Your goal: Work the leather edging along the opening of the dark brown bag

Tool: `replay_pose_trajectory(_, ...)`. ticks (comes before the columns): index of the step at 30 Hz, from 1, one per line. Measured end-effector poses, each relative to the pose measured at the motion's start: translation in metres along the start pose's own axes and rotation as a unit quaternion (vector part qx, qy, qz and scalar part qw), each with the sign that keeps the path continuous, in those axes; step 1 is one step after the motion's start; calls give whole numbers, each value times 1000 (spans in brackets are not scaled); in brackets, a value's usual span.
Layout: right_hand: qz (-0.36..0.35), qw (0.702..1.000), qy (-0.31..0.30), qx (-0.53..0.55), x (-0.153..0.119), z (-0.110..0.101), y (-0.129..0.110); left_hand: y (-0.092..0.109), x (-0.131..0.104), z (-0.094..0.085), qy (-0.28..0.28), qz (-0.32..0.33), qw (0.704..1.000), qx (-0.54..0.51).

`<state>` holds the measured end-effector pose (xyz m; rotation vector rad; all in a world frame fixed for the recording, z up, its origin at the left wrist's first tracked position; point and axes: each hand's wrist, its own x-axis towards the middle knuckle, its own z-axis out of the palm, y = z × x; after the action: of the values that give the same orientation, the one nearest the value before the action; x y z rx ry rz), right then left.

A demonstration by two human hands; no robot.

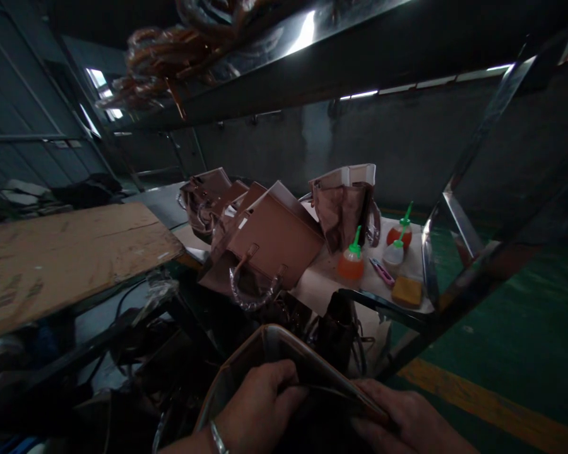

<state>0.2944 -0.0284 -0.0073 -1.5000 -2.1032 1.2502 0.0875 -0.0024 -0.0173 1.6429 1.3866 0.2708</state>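
An open bag (246, 352) with a stiff brown rim stands at the bottom centre, its inside dark. My left hand (260, 403), with a silver bangle at the wrist, reaches inside the opening; thumb and fingers pinch a dark edge there. At the bag's right side, my right hand (402, 413) grips the rim, fingers inside and outside the wall. Beyond them, brown handbags (279, 239) lean together on a shelf, one with a plastic-wrapped handle. Another bag (343, 208) stands upright to their right.
Bottles with green nozzles (351, 263), a pink cutter (382, 272) and a yellow block (406, 291) lie on the shelf (312, 287). Cardboard (76, 252) covers a surface at left. Plastic-wrapped handles (170, 57) hang overhead. A metal frame post (468, 277) rises at right.
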Motion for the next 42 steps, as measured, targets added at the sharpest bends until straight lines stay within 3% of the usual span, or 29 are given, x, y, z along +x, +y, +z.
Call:
replay_pose_trajectory(4, 5, 999, 19, -44, 10, 4, -4, -2, 1, 1, 1, 12, 1000, -10)
replay_pose_trajectory(9, -39, 999, -4, 12, 24, 5, -3, 0, 3, -11, 18, 78, 995, 60)
replay_pose_trajectory(13, -33, 998, -25, 53, 28, 8, 3, 5, 6, -23, 48, 174, 957, 228)
replay_pose_trajectory(16, -24, 995, -50, 77, 27, 14, 9, 9, 6, -28, 87, 211, 926, 301)
replay_pose_trajectory(23, 3, 994, -52, 99, 30, 20, 15, 9, 5, -26, 146, 227, 910, 316)
replay_pose_trajectory(32, 7, 989, -67, 133, 31, 20, 20, 11, 18, -25, 121, 192, 930, 289)
replay_pose_trajectory(42, -9, 996, -59, 73, 35, 21, 24, 14, 28, -23, 116, 163, 942, 270)
